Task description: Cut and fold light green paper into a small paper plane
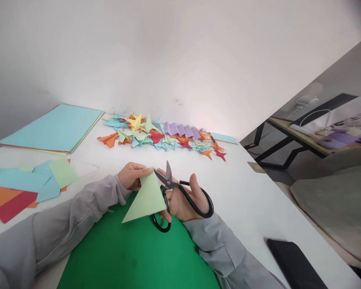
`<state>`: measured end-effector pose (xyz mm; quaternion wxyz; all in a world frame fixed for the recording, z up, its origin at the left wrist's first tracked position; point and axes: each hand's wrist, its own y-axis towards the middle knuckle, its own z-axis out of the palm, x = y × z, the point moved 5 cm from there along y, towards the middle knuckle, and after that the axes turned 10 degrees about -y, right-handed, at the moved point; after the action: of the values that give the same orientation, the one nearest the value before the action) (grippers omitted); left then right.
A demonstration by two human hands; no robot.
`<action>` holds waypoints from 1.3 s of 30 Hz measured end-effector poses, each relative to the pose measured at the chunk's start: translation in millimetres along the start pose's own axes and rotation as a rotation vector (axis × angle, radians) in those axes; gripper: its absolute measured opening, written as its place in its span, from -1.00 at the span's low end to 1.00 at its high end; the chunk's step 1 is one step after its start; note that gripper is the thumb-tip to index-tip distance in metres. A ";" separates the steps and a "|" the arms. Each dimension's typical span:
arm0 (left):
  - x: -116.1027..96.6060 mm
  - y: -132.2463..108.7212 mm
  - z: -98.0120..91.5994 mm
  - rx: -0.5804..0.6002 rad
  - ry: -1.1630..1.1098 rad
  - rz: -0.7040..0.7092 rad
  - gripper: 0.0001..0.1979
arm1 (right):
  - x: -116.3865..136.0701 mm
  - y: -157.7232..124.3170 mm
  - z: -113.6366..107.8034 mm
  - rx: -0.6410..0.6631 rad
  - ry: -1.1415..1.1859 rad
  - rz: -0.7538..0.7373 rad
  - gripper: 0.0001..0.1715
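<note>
My left hand (134, 175) pinches the top corner of a light green folded paper triangle (146, 196). The triangle hangs down over the green mat (132, 257) in front of me. In my right hand (183, 202) is a pair of scissors (169, 184) with black looped handles. Its blades are spread apart, and they point up and left close by the paper's top corner. Whether a blade touches the paper I cannot tell. One handle loop lies partly behind the triangle.
Folded paper pieces (156, 137) in many colours line the wall. A stack of large coloured sheets (54, 126) lies back left, above loose paper cuts (21, 181). A black phone-like slab (295, 263) rests front right on the white table (243, 208). Another table (303, 138) stands beyond.
</note>
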<state>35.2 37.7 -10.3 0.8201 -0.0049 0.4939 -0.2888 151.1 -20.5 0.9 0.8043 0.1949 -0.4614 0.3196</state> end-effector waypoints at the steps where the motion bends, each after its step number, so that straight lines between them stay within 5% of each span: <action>1: -0.3 -0.3 -0.7 -0.015 -0.013 -0.003 -0.70 | 1.5 -0.4 -0.8 0.002 -0.003 -0.003 -0.07; 9: -0.3 1.3 -0.6 -0.040 -0.034 0.040 -0.68 | 7.6 -2.0 -2.0 -0.056 -0.043 -0.012 -0.08; 14: -11.8 4.5 -11.0 -0.138 -0.137 0.274 -0.62 | 14.9 -2.7 -11.6 -0.201 -0.085 -0.081 -0.16; 20: -22.0 0.2 -19.4 -0.267 -0.093 0.373 -0.64 | 19.2 -3.0 -17.0 -0.315 -0.107 -0.145 -0.23; 25: -25.7 -12.5 -3.7 -0.210 0.132 0.549 -0.68 | 14.4 -2.9 -13.3 -0.343 -0.134 -0.106 -0.28; 30: -12.8 -22.5 21.0 0.036 0.428 0.555 -0.75 | 8.9 -0.4 -14.7 -0.383 -0.082 -0.157 -0.56; 33: -9.9 -26.3 29.1 0.152 0.546 0.559 -0.76 | 8.8 0.6 -18.4 -0.470 -0.055 -0.228 -0.51; 35: -10.1 -26.3 29.4 0.155 0.589 0.566 -0.82 | 8.6 0.9 -20.3 -0.503 -0.064 -0.250 -0.41; 39: -7.1 -20.5 18.7 -0.033 0.605 0.497 -0.88 | 8.4 -0.6 -24.8 -0.540 -0.126 -0.273 -0.25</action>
<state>38.4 18.8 11.1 0.6821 0.1871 0.7042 -0.0618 170.0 -3.1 -4.2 0.8324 0.0537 -0.5481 0.0616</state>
